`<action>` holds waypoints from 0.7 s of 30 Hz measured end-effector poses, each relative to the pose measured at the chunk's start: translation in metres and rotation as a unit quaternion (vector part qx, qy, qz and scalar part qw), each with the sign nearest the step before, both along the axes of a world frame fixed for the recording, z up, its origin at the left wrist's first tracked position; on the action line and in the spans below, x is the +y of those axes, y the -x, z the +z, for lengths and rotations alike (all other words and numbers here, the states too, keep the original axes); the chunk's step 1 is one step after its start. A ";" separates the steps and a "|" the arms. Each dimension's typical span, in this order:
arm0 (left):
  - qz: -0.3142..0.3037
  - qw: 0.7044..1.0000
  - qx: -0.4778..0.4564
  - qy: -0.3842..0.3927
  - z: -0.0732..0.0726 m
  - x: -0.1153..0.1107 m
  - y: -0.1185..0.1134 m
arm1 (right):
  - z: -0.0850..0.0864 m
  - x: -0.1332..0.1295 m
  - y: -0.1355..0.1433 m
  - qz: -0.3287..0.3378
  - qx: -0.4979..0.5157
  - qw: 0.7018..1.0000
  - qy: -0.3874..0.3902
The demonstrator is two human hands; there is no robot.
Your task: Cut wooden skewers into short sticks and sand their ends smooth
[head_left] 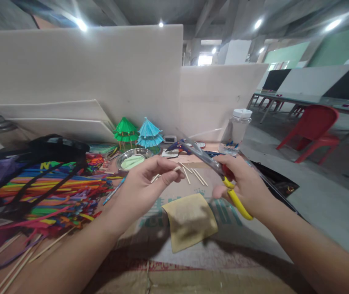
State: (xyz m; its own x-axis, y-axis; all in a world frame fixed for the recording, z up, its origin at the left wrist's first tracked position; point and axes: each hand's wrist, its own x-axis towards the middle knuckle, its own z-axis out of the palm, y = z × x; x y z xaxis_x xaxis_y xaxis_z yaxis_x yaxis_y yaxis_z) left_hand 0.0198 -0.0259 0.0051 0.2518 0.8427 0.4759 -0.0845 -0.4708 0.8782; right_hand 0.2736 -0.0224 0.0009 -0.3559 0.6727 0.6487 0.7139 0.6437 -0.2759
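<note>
My left hand [145, 185] pinches a short wooden stick [177, 168] between thumb and fingertips; most of it is hidden in the grip. In my right hand [246, 179] are scissors [237, 202] with yellow and red handles, their blades apart and slanting up to the left, beyond the stick's end and not touching it. Several cut wooden sticks [199, 177] lie on the cardboard just past my hands. Below and between the hands rests a yellowish square sheet [189, 222] with curled corners, perhaps sandpaper.
A green tiered paper tree [126, 132] and a blue one [149, 132] stand at the back. Nearby are a clear bowl [121, 161], a glue gun [184, 147] and a lidded plastic jar [236, 130]. Colourful pipe cleaners [54, 183] fill the left. A red chair [311, 126] stands beyond.
</note>
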 end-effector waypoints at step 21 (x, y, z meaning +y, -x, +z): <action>0.030 0.995 0.095 -0.002 0.006 0.014 0.008 | 0.002 0.001 0.001 0.003 -0.079 0.996 0.031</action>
